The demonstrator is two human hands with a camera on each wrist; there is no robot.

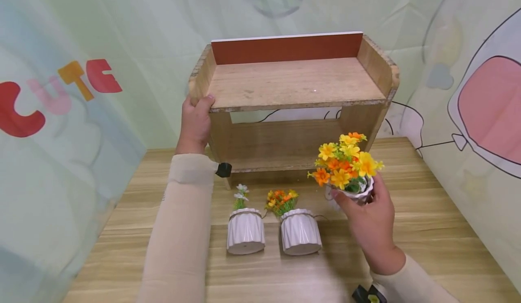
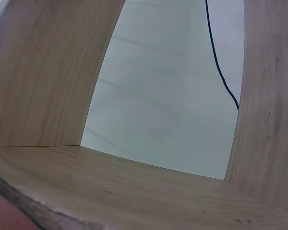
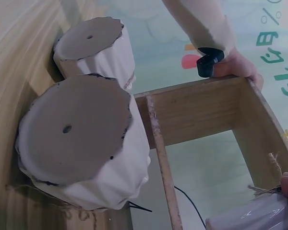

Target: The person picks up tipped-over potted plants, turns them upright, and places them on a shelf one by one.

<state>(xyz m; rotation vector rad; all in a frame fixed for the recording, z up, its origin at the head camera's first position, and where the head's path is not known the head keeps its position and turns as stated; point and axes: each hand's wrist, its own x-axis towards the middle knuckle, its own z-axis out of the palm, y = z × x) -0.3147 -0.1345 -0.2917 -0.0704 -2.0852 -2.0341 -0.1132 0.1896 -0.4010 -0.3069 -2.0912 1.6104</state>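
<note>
My left hand (image 1: pixel 195 124) grips the left side of a small two-tier wooden shelf (image 1: pixel 293 83), its thumb over the upper board's front corner. In my right hand (image 1: pixel 372 221) is a white ribbed flowerpot (image 1: pixel 360 196) with yellow and orange flowers (image 1: pixel 346 160), held by the rim in front of the shelf's right part. Two more white flowerpots lie on their sides before the shelf, bases toward me. The left flowerpot (image 1: pixel 246 231) has small white flowers; the other flowerpot (image 1: pixel 301 233) has orange and yellow ones. The right wrist view shows their bases (image 3: pixel 77 129) with drain holes.
The shelf stands on a wood-grain table (image 1: pixel 431 230), near the back. Its upper board has side walls and a red-brown back strip (image 1: pixel 285 48); the lower tier has an open back. Printed fabric (image 1: pixel 134 18) hangs behind and on both sides.
</note>
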